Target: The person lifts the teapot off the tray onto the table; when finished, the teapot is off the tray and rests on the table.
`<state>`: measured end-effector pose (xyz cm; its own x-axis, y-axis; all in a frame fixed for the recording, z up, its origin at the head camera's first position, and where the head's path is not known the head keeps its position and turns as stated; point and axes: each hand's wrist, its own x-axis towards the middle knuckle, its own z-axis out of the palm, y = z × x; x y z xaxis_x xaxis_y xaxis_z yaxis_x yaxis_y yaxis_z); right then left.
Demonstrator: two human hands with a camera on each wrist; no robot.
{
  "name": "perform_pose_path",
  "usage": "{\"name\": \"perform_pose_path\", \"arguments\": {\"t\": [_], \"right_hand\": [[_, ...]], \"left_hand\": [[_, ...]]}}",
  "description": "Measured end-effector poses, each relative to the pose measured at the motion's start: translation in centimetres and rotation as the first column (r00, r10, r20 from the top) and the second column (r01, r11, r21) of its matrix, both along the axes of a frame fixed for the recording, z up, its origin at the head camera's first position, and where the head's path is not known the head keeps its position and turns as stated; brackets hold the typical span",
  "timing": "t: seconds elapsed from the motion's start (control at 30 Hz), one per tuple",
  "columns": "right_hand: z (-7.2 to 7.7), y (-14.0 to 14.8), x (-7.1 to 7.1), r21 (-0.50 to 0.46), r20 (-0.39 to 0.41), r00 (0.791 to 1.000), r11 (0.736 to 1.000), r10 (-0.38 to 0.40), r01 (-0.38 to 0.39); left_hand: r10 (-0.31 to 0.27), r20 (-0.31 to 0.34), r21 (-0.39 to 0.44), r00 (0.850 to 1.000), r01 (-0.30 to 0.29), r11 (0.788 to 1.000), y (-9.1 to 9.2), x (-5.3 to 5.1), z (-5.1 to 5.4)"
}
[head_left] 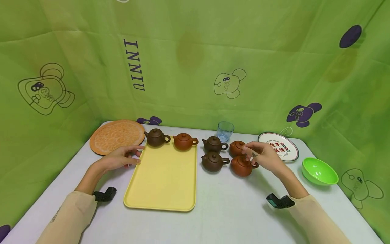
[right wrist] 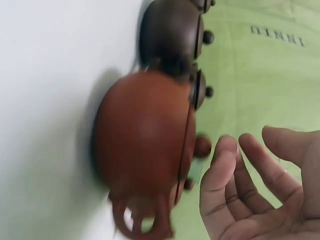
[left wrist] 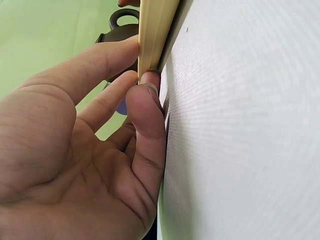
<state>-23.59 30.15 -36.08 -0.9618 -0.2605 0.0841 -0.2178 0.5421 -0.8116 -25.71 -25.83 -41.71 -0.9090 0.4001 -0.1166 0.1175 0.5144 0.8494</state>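
My left hand [head_left: 117, 158] is at the left edge of the yellow tray [head_left: 163, 183]; its fingertips and thumb touch the rim in the left wrist view. On the tray's far end stand a dark brown teapot [head_left: 156, 138] and a reddish-brown teapot [head_left: 183, 142]. My right hand [head_left: 264, 156] hovers above the nearer reddish-brown teapot [head_left: 241, 166], fingers loosely bent and apart from its lid knob [right wrist: 202, 146]. Behind that one is another reddish-brown teapot [head_left: 236, 148], partly covered. Beside them, to the left, are two dark brown teapots, one nearer [head_left: 213, 162] and one farther [head_left: 212, 144].
A blue clear glass [head_left: 225, 130] stands behind the teapots. At the back right lies an oval white plate [head_left: 290, 154] with red characters, and a green bowl [head_left: 319, 171] is right of it. An orange round mat [head_left: 114, 134] lies at the back left. Green cloth walls surround the white table.
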Motion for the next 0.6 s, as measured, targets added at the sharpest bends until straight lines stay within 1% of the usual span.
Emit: {"name": "perform_pose_path", "arguments": {"t": [0.07, 0.17, 0.3, 0.47, 0.6], "right_hand": [[0.1, -1.1, -0.4, -0.004, 0.011, 1.000, 1.000, 0.006, -0.006], [0.4, -2.9, -0.9, -0.040, 0.040, 0.999, 0.999, 0.022, -0.020], [0.9, -5.1, -1.5, -0.078, 0.052, 0.997, 0.996, 0.057, -0.053], [1.2, -7.8, -2.1, -0.056, 0.041, 0.997, 0.996, 0.067, -0.065], [1.0, -9.9, -2.7, -0.069, 0.064, 0.995, 0.995, 0.075, -0.071]], "left_hand": [[0.001, 0.002, 0.001, 1.000, -0.001, 1.000, 0.0, 0.0, 0.0], [0.002, 0.005, 0.002, 1.000, -0.002, 1.000, 0.0, 0.0, 0.0], [-0.001, 0.005, 0.003, 1.000, 0.001, 1.000, 0.0, 0.0, 0.1], [-0.005, -0.005, -0.007, 1.000, 0.005, 1.000, 0.0, 0.0, 0.1], [-0.006, -0.001, -0.011, 1.000, 0.006, 1.000, -0.1, 0.0, 0.0]]}}
